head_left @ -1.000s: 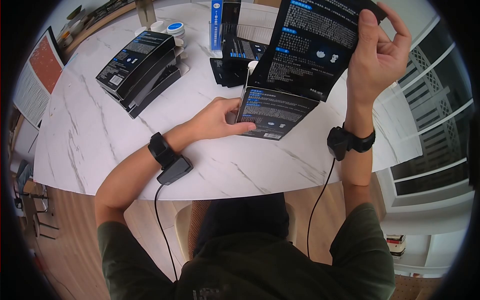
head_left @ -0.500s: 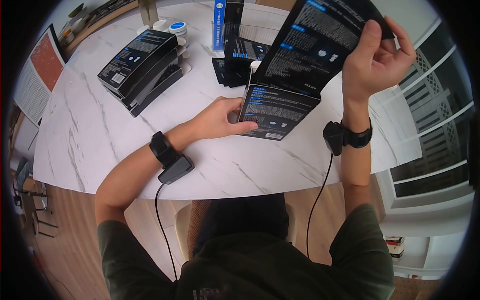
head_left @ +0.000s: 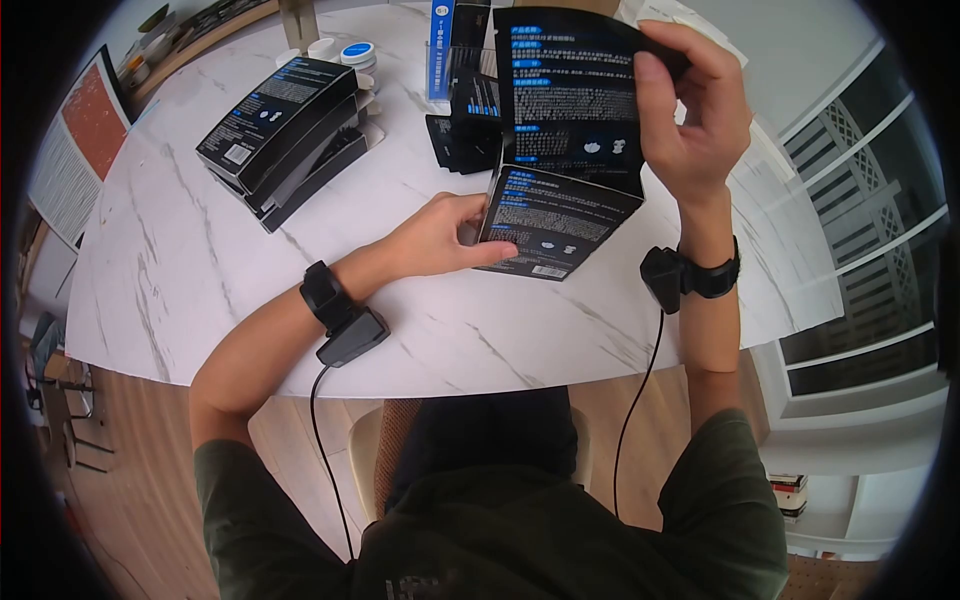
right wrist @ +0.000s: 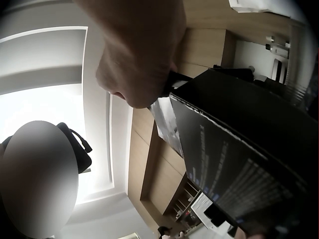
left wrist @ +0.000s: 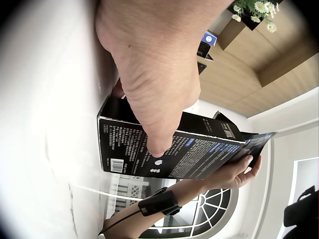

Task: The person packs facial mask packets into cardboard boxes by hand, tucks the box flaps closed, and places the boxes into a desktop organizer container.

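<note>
My left hand [head_left: 445, 235] grips a black printed carton [head_left: 560, 215] by its left side, thumb across the front face. The carton stands on the marbled table, its top end facing away from me. In the left wrist view that thumb lies flat over the print of the carton [left wrist: 199, 154]. Between right thumb and fingers, my right hand [head_left: 705, 110] pinches the upper right corner of a flat black sachet [head_left: 570, 90] with white and blue print. The sachet's lower edge meets the carton's top edge, and its lowest part is hidden behind the carton's front panel.
Black cartons [head_left: 280, 115] lie stacked at the left. Behind them stand white jars, one with a blue lid [head_left: 355, 52]. Several black sachets [head_left: 460, 150] lie just beyond the carton, near a blue box [head_left: 441, 50] standing upright. The table's [head_left: 450, 350] curved edge runs in front of me.
My right hand has moved left with the sachet, which now stands more upright and lower behind the carton's top edge. The left hand and the carton have hardly moved.
</note>
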Demonstrator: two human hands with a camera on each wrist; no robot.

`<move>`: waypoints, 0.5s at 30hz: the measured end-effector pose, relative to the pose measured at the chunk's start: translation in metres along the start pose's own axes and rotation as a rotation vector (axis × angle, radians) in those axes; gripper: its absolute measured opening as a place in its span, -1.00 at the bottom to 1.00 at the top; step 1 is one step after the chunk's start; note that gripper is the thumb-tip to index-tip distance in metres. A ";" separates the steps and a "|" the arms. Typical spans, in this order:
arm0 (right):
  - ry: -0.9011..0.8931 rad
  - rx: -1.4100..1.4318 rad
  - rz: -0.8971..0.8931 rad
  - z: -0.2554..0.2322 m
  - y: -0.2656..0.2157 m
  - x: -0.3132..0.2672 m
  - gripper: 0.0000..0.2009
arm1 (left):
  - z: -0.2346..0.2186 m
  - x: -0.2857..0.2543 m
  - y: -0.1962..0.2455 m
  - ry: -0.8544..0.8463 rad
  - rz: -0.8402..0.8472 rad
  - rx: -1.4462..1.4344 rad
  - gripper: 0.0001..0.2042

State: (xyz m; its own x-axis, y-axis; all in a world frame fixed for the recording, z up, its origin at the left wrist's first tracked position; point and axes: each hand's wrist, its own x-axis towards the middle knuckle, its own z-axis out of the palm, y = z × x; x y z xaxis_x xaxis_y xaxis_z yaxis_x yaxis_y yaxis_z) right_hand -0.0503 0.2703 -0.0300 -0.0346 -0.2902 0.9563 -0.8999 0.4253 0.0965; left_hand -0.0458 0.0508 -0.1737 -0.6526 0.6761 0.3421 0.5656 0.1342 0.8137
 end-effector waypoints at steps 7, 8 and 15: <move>-0.246 0.053 0.151 -0.018 0.004 0.005 -0.77 | 0.000 0.000 0.002 0.002 -0.024 -0.058 -0.63; -0.249 0.089 0.186 -0.018 0.004 0.006 -0.78 | 0.000 0.000 0.003 0.001 -0.024 -0.061 -0.63; -0.313 0.230 0.206 -0.031 0.004 0.016 -0.79 | 0.000 0.000 0.002 -0.003 -0.031 -0.072 -0.62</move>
State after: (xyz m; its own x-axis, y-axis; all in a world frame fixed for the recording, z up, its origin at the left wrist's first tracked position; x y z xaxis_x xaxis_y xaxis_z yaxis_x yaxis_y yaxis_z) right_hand -0.0413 0.2939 -0.0062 -0.3220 -0.4803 0.8159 -0.9324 0.3102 -0.1853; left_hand -0.0444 0.0512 -0.1723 -0.6679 0.6744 0.3147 0.5072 0.1031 0.8556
